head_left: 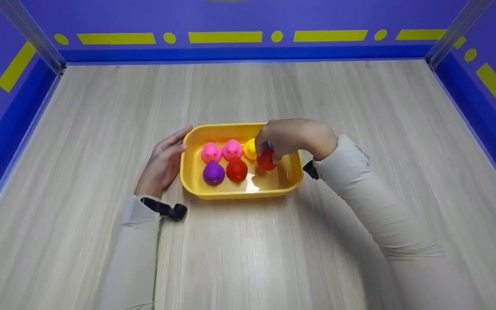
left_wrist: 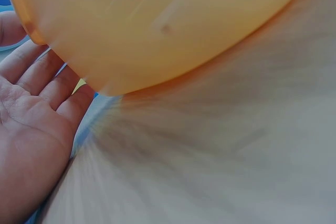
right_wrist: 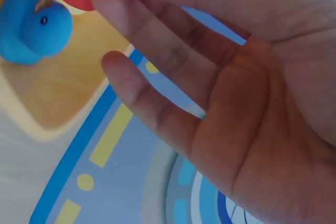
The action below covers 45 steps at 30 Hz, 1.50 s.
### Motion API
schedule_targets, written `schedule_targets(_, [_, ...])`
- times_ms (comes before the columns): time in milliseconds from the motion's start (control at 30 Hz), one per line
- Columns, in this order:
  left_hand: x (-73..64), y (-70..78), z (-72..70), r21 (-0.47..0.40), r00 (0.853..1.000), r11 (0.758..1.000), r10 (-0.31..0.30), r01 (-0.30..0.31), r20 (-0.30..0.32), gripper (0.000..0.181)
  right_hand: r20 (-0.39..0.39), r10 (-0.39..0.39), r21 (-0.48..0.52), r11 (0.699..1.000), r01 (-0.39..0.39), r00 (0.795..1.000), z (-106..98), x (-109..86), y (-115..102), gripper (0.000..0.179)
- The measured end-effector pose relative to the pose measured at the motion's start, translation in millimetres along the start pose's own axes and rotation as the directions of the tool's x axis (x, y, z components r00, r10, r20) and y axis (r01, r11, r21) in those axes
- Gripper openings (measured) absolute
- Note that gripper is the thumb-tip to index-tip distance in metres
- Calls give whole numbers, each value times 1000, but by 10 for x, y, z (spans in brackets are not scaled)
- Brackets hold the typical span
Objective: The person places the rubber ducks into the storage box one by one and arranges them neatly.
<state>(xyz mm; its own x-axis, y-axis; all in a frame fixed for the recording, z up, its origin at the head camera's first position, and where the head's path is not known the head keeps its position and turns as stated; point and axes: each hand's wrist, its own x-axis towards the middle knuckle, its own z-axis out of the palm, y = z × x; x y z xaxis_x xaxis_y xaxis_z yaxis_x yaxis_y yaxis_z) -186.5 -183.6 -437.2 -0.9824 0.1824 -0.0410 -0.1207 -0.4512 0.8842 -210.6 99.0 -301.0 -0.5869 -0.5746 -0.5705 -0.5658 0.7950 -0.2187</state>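
Observation:
A yellow plastic tub (head_left: 241, 195) holds several small rubber ducks. My left hand (head_left: 164, 161) rests against the tub's left end, fingers straight along its outer wall. Over the right part of the tub, my right hand (head_left: 297, 134) pinches a red rubber duck (head_left: 266, 160) between thumb and fingers. Two pink ducks (head_left: 232, 149) and a partly covered yellow duck (head_left: 250, 149) form the far row. A purple duck (head_left: 213, 173) and another red duck (head_left: 237, 170) sit nearer. In the right wrist view, a blue duck (right_wrist: 34, 24) shows beside the held one; the hand mostly hides it from the head view.
The tub stands on a light wood-grain table (head_left: 239, 249). Blue-purple panels (head_left: 222, 21) with yellow marks wall the table at the back and both sides. A black wrist camera (head_left: 175, 212) sits by the left sleeve.

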Motion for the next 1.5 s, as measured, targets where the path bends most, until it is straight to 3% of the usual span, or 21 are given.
schedule_targets(500, [6, -10, -5, 12, 1000, 1000, 20, -19, -7, 52, 46, -19, -58, 998, 22, 999, 87, 239, -144, 27])
schedule_targets(967, [5, -13, -10, 5, 1000, 1000, 13, -13, -11, 53, 61, -5, -56, 998, 8, 998, 114, 291, -232, 36])
schedule_targets(1500, [10, -4, 1, 11, 1000, 1000, 16, -16, -14, 53, 92, 10, -29, 1000, -8, 996, 126, 317, -251, 28])
